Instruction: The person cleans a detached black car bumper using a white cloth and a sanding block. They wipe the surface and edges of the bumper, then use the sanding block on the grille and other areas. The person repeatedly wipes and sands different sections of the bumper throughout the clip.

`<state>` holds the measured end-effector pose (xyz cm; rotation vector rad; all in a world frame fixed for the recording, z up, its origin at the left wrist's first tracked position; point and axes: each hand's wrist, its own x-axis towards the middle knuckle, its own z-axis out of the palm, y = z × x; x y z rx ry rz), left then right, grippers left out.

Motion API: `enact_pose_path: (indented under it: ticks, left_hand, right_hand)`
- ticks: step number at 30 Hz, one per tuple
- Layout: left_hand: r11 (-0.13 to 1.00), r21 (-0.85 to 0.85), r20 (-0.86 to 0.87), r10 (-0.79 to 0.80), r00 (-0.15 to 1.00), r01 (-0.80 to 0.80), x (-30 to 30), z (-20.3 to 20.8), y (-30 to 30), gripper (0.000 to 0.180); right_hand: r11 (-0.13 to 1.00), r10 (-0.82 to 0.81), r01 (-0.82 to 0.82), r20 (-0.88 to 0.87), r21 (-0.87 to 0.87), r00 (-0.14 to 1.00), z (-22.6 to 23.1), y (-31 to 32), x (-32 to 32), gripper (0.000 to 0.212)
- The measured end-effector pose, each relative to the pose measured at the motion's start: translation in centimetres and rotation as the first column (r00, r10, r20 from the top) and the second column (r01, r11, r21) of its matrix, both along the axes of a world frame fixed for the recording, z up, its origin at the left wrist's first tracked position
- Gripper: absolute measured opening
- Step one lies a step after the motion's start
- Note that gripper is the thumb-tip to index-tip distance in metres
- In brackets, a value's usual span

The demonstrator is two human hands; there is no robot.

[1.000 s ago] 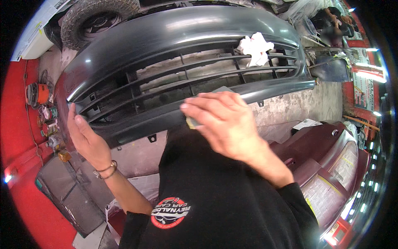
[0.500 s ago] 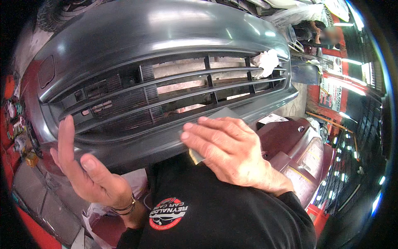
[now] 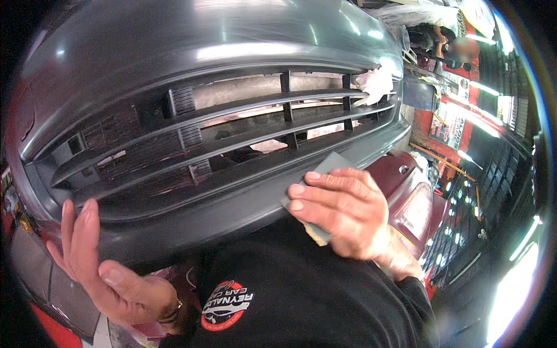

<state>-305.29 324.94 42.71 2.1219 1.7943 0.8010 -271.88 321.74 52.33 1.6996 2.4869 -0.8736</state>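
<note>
A dark grey car bumper cover [image 3: 232, 200] with a slatted grille [image 3: 243, 136] fills most of the picture ahead of me. My right hand [image 3: 351, 214] lies palm down on its near lower lip, right of the middle, pressing a grey sheet of sandpaper [image 3: 335, 165]. A yellowish edge, perhaps a backing pad [image 3: 317, 235], shows under that hand. At the bumper's near left corner is my left hand [image 3: 110, 284], fingers stretched out and holding nothing. Whether its fingertips touch the bumper I cannot tell. A crumpled white cloth or paper [image 3: 377, 84] is tucked at the grille's right end.
Close to the right stands a maroon car body part with a headlamp [image 3: 416, 204]. A thin orange-brown pole [image 3: 447, 159] slants beyond it. Another person [image 3: 438, 43] is at the far right, near clear plastic sheeting [image 3: 418, 14] and a dark blue bin [image 3: 419, 95].
My right hand has slid with the sandpaper to the right along the lower lip. My left hand sits lower in the view, still open. The whole view has shifted closer over the bumper.
</note>
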Motion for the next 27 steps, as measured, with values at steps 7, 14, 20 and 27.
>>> enact_pose_path:
  ticks: [7, 14, 20, 27]
  left_hand:
    - [1.0, 0.007, -0.023, 0.004, 1.0, -0.004, -0.3, -0.1, -0.4, 0.05]
    - [1.0, -0.01, 0.008, -0.001, 1.0, 0.001, -0.4, -0.7, 0.1, 0.044]
    - [0.994, -0.051, -0.024, 0.092, 0.995, -0.094, 0.6, 0.0, -0.2, 0.036]
    - [0.989, -0.044, -0.047, 0.137, 0.989, -0.139, 1.3, -0.1, 0.1, 0.032]
  right_hand:
    - [0.933, -0.36, 0.339, 0.304, 0.122, 0.882, 0.4, -1.3, 8.5, 0.03]
    - [0.999, -0.024, 0.026, -0.067, 0.031, 0.997, -1.6, 1.4, -1.1, 0.047]
    - [0.954, -0.29, 0.3, 0.293, 0.011, 0.911, 0.3, 0.1, 10.0, 0.031]
    - [0.996, -0.084, 0.08, -0.105, -0.039, 0.991, -1.5, 1.8, 0.3, 0.033]
